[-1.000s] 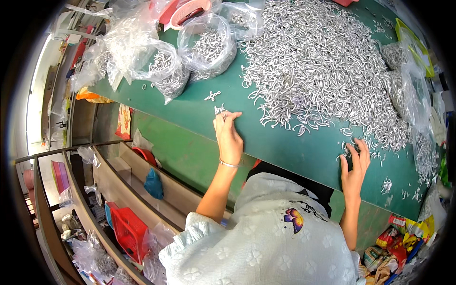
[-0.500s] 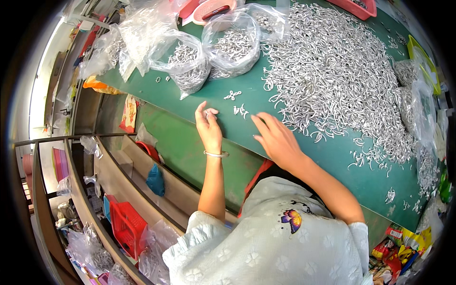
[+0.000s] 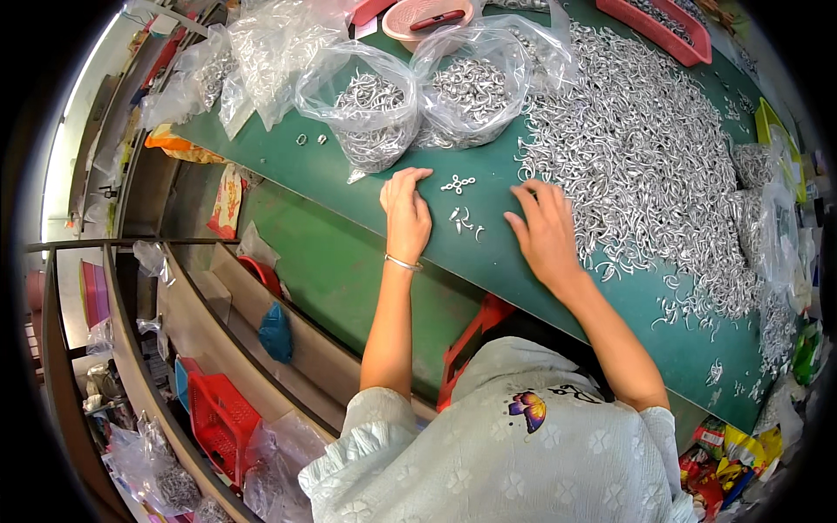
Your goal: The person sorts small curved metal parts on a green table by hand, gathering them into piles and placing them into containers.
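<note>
My left hand [image 3: 406,212] lies flat on the green table [image 3: 488,253], fingers close together, holding nothing, a thin bracelet on the wrist. My right hand [image 3: 547,228] rests palm down beside it, fingers spread, at the near edge of a big heap of small silver metal hooks [image 3: 645,148]. Between the two hands lie a few loose silver pieces [image 3: 462,213] and a small chain-like piece [image 3: 458,183]. Just beyond my left hand stand two clear plastic bags full of the same metal parts [image 3: 375,113] [image 3: 471,87].
More clear bags [image 3: 261,44] sit at the far left of the table. A pink bowl [image 3: 427,13] and a red tray [image 3: 654,26] stand at the back. Below the table's left edge are a red crate [image 3: 218,418], a blue object [image 3: 276,333] and bagged parts.
My right hand came from the far right of the table to the spot next to my left hand. The view shifted, and the bags are closer in front of me.
</note>
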The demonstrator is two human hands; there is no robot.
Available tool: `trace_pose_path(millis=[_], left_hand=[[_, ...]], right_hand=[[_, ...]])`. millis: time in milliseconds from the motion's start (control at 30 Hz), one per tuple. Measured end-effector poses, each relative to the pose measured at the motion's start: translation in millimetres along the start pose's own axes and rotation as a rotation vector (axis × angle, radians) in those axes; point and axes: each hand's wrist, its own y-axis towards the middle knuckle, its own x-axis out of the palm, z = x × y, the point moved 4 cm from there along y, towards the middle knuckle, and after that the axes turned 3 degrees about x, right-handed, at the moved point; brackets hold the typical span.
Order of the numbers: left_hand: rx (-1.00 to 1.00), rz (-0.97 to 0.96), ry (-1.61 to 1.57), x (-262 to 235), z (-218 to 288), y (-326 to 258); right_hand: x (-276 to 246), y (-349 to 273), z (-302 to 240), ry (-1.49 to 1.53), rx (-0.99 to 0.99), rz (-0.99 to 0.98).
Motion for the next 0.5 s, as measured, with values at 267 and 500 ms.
trace_pose_path(millis=[267, 500], left_hand=[[0.082, -0.12, -0.024, 6, 66, -32], [0.028, -0.096, -0.055, 22, 73, -45]], right_hand=[[-32, -48, 24, -0.257, -0.137, -0.188], [-71, -80, 37, -0.268, -0.093, -0.193]])
